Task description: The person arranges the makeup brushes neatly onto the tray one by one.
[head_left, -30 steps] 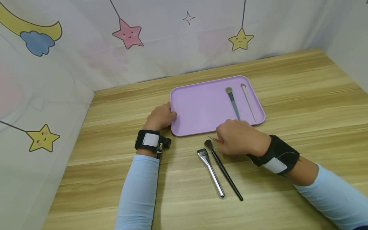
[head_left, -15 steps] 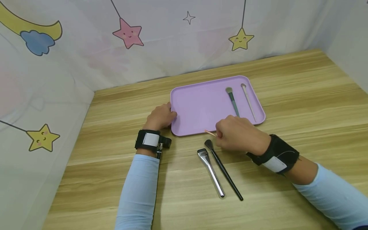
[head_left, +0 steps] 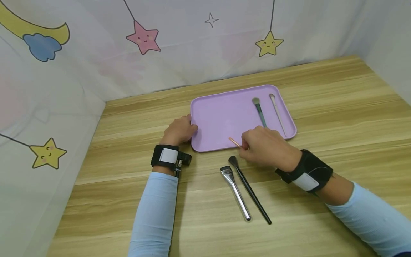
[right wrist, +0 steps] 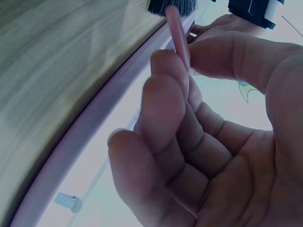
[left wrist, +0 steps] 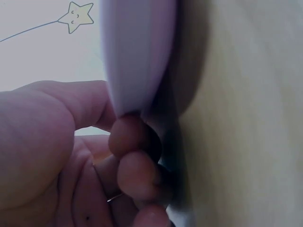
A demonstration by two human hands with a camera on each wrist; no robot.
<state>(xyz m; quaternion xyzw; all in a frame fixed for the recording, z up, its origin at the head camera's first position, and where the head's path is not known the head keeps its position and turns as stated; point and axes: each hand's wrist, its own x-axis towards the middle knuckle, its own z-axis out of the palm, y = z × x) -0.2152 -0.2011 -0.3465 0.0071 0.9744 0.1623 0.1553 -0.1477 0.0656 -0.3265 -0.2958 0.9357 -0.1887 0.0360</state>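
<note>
My left hand (head_left: 179,130) grips the left edge of a lilac tray (head_left: 218,110), thumb at the rim and curled fingers beneath it in the left wrist view. Between thumb and fingertips, my right hand (head_left: 266,148) pinches a slim copper-pink makeup brush (head_left: 234,142) over the tray's front edge. Its thin end points up and left; the rest is hidden by the hand. Lying in the tray's right part are a green-handled makeup brush (head_left: 260,111), its lower end covered by the right hand, and a thin white-handled one (head_left: 278,115).
In front of the tray, a silver makeup brush with a flat dark head (head_left: 237,194) and a long black makeup brush (head_left: 251,191) lie side by side on the wooden table (head_left: 106,200). A patterned white cloth (head_left: 189,43) hangs behind the table.
My right hand has moved slightly away from me, bringing the slim brush's visible end from in front of the tray to over its front part. The left hand stays on the tray's edge.
</note>
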